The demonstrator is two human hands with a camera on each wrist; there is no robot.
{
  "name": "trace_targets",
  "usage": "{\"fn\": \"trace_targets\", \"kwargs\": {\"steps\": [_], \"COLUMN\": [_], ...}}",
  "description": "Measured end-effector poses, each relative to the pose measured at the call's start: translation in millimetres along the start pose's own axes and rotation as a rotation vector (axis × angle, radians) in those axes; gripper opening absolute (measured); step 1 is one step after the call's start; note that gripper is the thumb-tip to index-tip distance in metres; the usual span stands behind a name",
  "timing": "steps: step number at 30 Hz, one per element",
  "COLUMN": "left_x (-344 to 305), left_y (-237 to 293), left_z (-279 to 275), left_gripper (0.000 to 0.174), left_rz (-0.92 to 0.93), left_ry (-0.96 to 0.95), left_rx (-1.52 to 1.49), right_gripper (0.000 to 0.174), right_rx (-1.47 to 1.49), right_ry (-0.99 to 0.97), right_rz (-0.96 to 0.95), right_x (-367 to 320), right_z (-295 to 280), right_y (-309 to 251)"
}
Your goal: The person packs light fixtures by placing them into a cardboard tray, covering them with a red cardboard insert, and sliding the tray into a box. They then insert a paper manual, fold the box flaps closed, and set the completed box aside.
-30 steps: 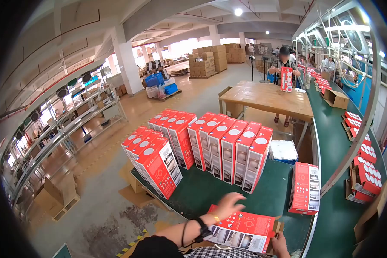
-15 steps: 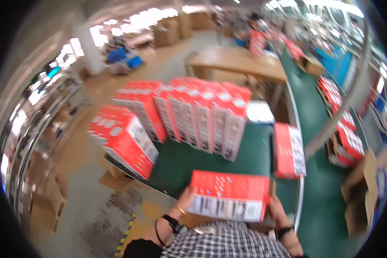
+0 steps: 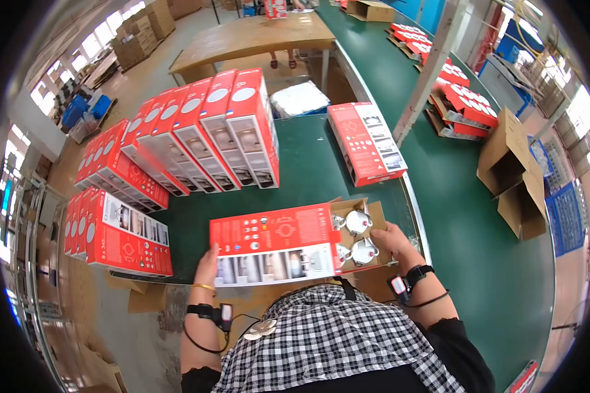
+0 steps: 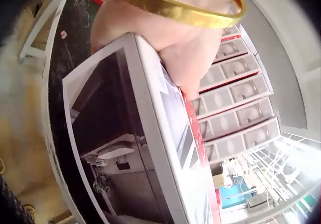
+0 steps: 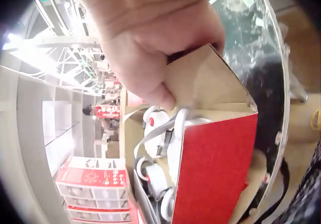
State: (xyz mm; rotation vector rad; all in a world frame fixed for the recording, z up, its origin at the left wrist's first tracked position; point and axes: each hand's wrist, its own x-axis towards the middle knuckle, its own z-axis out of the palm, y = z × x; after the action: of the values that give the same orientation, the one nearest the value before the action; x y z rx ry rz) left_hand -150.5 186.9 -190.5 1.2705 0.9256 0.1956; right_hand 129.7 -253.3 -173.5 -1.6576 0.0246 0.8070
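Note:
A red-and-white printed box [image 3: 275, 239] lies on its side on the green tabletop in the head view, its right end open. Several round white light fittings [image 3: 359, 221] with red centres show inside that end. My left hand [image 3: 206, 265] holds the closed left end, with the thumb over the upper edge; the bottom fingers are hidden. At the open end my right hand [image 3: 394, 241] grips a brown cardboard flap [image 5: 210, 78], the thumb on its inner face. In the right wrist view, white fittings [image 5: 155, 176] and a pale strap sit inside beside the red side wall.
Upright red boxes [image 3: 196, 131] stand in rows at the back and left of the green table [image 3: 301, 157]. One box [image 3: 367, 141] lies at the right edge. Beyond a metal post [image 3: 432, 72], a green conveyor [image 3: 459, 196] carries red cartons and an open brown carton [image 3: 514, 170].
The left hand has moved from above the box to its left end. The box's right end has come into view with fittings inside. The head view has tilted down and turned right.

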Motion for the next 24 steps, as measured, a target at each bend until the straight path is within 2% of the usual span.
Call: {"fn": "trace_targets", "kwargs": {"steps": [4,7,9,10,11,13,15,17,18,19,21,22,23,24], "left_x": [27,19,9,10,14,15,-3,-19,-30,-42,-59,-55,-58,-54], "left_y": [-3,21,38,42,43,54,72,84,87,95,109,109,104,97], "left_z": [-51,-71,-81,-87,-98,-116,-117,-120,-124,-123,-120,-117,-109,-115], "left_gripper": [0.052,0.057,0.06,0.062,0.062,0.06,0.062,0.06,0.055,0.055,0.056,0.069,0.068,0.067], "left_rz": [-0.045,0.006,0.018,0.033,0.029,0.128,0.166,0.275,0.419,0.419,0.26,0.567,0.565,0.586], "left_ry": [0.003,0.094,0.089,0.087,0.083,0.155,0.145,0.306,0.166,0.172,0.055,-0.004,-0.106,-0.05], "left_rx": [0.024,0.275,0.224,0.171,0.171,0.237,0.239,0.232,0.146,0.148,0.406,0.781,0.539,0.783], "right_gripper": [0.036,0.037,0.037,0.039,0.039,0.04,0.04,0.038,0.036,0.036,0.036,0.036,0.036,0.036], "right_rx": [-0.142,-0.246,-0.135,-0.286,-0.287,-0.237,-0.364,-0.397,-0.343,-0.343,-0.267,-0.277,-0.28,-0.277], "right_ry": [0.079,0.115,0.145,0.192,0.196,0.221,0.265,0.312,0.35,0.343,0.315,0.336,0.334,0.343], "right_rz": [0.06,0.065,0.055,0.085,0.089,0.057,0.006,0.061,0.06,0.06,0.052,0.056,0.055,0.072], "right_x": [-2,-6,-4,-7,-14,-20,-20,-35,-40,-37,-35,-40,-39,-38], "right_z": [-42,-63,-81,-89,-96,-107,-124,-125,-122,-127,-134,-133,-134,-136], "right_y": [8,18,36,33,33,34,45,33,32,40,47,44,45,48]}}
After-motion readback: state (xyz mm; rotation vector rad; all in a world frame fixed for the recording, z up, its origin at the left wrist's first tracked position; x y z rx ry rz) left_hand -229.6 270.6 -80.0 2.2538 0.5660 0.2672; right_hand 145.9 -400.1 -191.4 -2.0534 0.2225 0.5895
